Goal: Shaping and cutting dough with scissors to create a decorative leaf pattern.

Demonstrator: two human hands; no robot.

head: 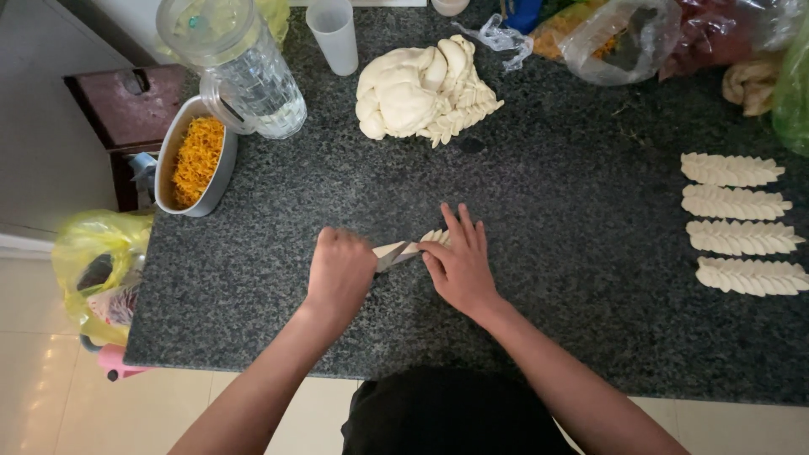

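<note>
The left hand (340, 274) is closed around a knife (394, 254), its blade angled onto a small dough strip (430, 239) lying near the middle of the dark stone table (548, 278). The right hand (460, 265) lies flat with fingers spread wide on the strip, apparently pinning it so the cuts land evenly. At the right, 4 finished notched dough pieces (737, 222) lie in a row, well apart. Far off sit a dough pile (417, 88), a glass jar (244, 67) and a dish of orange shreds (196, 156).
</note>
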